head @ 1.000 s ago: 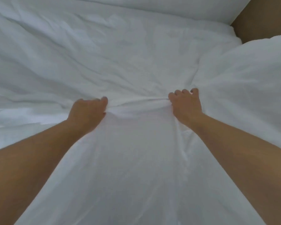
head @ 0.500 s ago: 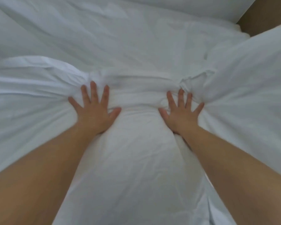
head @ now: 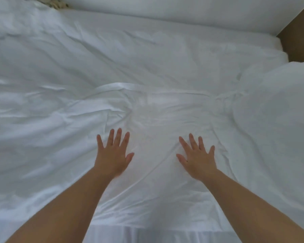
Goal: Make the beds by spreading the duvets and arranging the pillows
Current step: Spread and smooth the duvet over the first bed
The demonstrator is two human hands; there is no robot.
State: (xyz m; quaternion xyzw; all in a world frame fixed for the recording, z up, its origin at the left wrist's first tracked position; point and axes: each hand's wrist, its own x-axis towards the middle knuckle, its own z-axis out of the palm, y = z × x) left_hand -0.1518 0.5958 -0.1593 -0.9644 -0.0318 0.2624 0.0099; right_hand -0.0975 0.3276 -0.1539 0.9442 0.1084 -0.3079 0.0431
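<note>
Both my hands lie flat on the white duvet (head: 147,71), palms down and holding nothing. My left hand (head: 112,155) has its fingers straight and slightly fanned, thumb pointing inward. My right hand (head: 198,158) matches it, fingers spread, thumb turned toward the left one. A smooth strip of cloth lies between the two thumbs, and the hands are apart, not touching.

The duvet covers nearly the whole bed. Its near edge runs across just below my forearms, where a pleated bed skirt (head: 165,234) hangs under it. Ahead of my fingertips a low ridge of gathered cloth crosses the middle, and beyond that a broad creased stretch reaches the far edge. To my left the cover runs out of view in long wrinkles.

To my right, near my right hand but not touching it, a puffed white mound rises (I take it for a pillow (head: 274,106), though it may be bunched duvet; white on white hides the seam). The bed's far right corner rounds off against a brown surface (head: 298,35). Along the far side runs a plain white band (head: 182,9), and a small patterned thing (head: 57,3) shows at the top left, too blurred to tell.
</note>
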